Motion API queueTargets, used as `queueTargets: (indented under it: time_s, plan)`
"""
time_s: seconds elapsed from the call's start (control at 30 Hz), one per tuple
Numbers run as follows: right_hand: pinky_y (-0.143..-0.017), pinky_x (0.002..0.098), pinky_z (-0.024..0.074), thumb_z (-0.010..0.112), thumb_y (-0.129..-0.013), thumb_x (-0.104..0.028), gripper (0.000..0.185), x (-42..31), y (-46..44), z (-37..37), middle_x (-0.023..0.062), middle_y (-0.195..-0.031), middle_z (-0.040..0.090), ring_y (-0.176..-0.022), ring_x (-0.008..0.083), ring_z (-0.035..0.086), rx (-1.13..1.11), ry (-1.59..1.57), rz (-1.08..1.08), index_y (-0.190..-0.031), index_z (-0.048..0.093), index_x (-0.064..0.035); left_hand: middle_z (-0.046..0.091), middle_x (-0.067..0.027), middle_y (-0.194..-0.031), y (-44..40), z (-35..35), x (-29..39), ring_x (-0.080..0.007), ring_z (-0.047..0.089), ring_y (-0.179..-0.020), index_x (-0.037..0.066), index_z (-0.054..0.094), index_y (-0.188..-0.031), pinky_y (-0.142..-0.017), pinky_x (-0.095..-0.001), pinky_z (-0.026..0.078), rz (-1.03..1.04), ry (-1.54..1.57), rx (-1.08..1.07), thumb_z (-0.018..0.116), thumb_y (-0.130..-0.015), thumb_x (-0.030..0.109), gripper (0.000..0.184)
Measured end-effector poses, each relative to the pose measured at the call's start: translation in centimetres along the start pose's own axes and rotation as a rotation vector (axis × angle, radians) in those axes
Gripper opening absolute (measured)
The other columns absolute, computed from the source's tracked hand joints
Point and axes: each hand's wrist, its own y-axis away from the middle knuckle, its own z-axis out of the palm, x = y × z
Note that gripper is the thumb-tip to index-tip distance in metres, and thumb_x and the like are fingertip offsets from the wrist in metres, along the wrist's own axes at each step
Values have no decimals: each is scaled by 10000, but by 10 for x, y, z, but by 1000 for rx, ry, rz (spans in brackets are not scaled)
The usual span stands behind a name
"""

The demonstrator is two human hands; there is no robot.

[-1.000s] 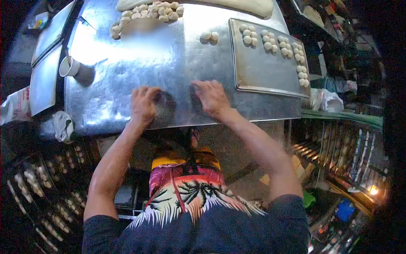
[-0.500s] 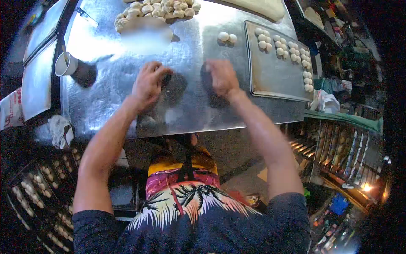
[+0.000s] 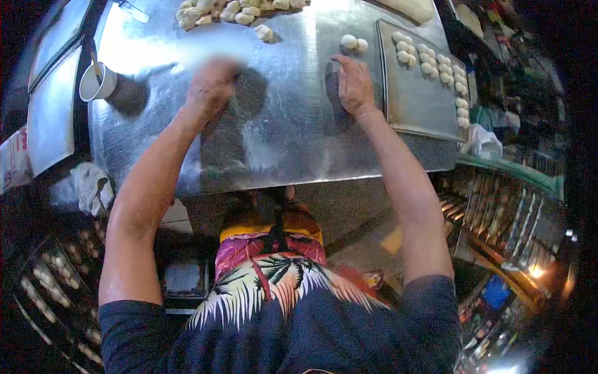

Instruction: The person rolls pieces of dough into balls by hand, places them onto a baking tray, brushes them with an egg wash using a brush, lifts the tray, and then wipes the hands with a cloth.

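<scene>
On the metal table, my left hand (image 3: 213, 90) reaches toward a pile of rough dough pieces (image 3: 240, 11). Its upper part is blurred and its fingers are smeared, so I cannot see whether it holds anything. One loose dough piece (image 3: 264, 33) lies just apart from the pile. My right hand (image 3: 356, 87) hovers low over the table with thumb and index finger apart; no dough shows in it. Just beyond its fingertips sit two smooth dough balls (image 3: 354, 43), side by side. Right of it lies a baking tray (image 3: 408, 115) with clusters of dough balls (image 3: 428, 60).
A white tub (image 3: 93, 87) with a handle sticking out stands at the table's left edge. A larger slab of dough (image 3: 411, 7) lies at the far right. Racks of trays stand below on both sides, and a crumpled cloth (image 3: 91, 187) hangs at the left corner.
My left hand has moved forward toward the pile, and my right hand has shifted forward and right, nearer the two balls. One dough piece now lies apart from the pile.
</scene>
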Motion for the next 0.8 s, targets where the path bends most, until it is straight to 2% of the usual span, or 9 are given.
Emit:
queueTargets:
  time_s: [0.03, 0.13, 0.3, 0.33, 0.43, 0.47, 0.6, 0.7, 0.8]
  plan:
    - [-936, 494, 481, 548, -991, -115, 304, -2, 5, -7, 129, -1186, 720, -1013, 395, 625, -23, 37, 40, -1268, 671, -132, 640, -144, -1039, 11, -3, 2, -384, 621, -1029, 148, 698, -1124, -881, -493, 524, -91, -28, 36, 624, -855, 37, 301]
    - [-970, 491, 475, 559, -991, -107, 304, -36, 23, -6, 123, -1195, 714, -1021, 383, 625, 28, -82, -52, -1270, 670, -152, 636, -136, -1062, 47, 7, 31, -376, 609, -1041, 144, 696, -1106, -903, -478, 514, -29, -125, 133, 623, -850, 29, 290]
    - [-960, 477, 474, 559, -988, -53, 278, -3, -33, 1, 151, -1163, 710, -1050, 378, 624, -12, 57, 17, -1241, 669, -91, 628, -143, -1053, -11, 4, 5, -373, 599, -1028, 141, 705, -1085, -911, -469, 508, 104, -1, -7, 626, -854, 31, 268]
    - [-915, 475, 491, 547, -983, -54, 281, 1, -30, -3, 177, -1147, 707, -1046, 391, 621, 29, -25, -7, -1231, 674, -91, 624, -138, -1065, -4, 1, -5, -373, 598, -1029, 149, 709, -1084, -915, -467, 509, 37, -29, 30, 632, -856, 34, 267]
    - [-1000, 510, 445, 550, -956, -76, 315, -16, 19, -4, 121, -1184, 698, -1061, 368, 615, 107, -79, -41, -1242, 661, -149, 615, -119, -1104, 26, 9, 4, -373, 597, -1035, 164, 720, -1073, -927, -465, 509, -172, -54, 156, 646, -854, 46, 260]
    - [-1014, 498, 428, 558, -939, -64, 351, -22, 28, 0, 126, -1183, 688, -1069, 371, 603, -67, -93, 40, -1267, 643, -153, 612, -112, -1118, 38, 12, 13, -373, 597, -1038, 168, 723, -1068, -931, -465, 509, -248, -55, 200, 651, -853, 50, 256]
    - [-1001, 514, 441, 540, -956, -90, 297, -13, -20, 11, 130, -1142, 679, -1072, 382, 591, -42, -33, -128, -1226, 647, -146, 637, -132, -1111, -3, 20, 21, -386, 615, -1048, 166, 717, -1086, -918, -481, 520, -53, -101, 164, 654, -835, 50, 284]
    - [-1005, 483, 436, 534, -964, -46, 269, 15, -40, -1, 146, -1139, 655, -1091, 374, 564, -21, -4, -112, -1210, 630, -99, 668, -149, -1035, -15, -6, 14, -377, 636, -1041, 142, 701, -1084, -887, -492, 527, -114, -38, 125, 657, -836, 55, 266]
    - [-978, 471, 436, 632, -973, -139, 219, 16, -2, -11, 135, -1135, 645, -1078, 360, 573, -7, -3, 36, -1188, 634, -95, 666, -137, -1032, 14, 0, -24, -366, 633, -1033, 111, 691, -1073, -885, -487, 524, -186, -185, 249, 675, -848, 88, 227]
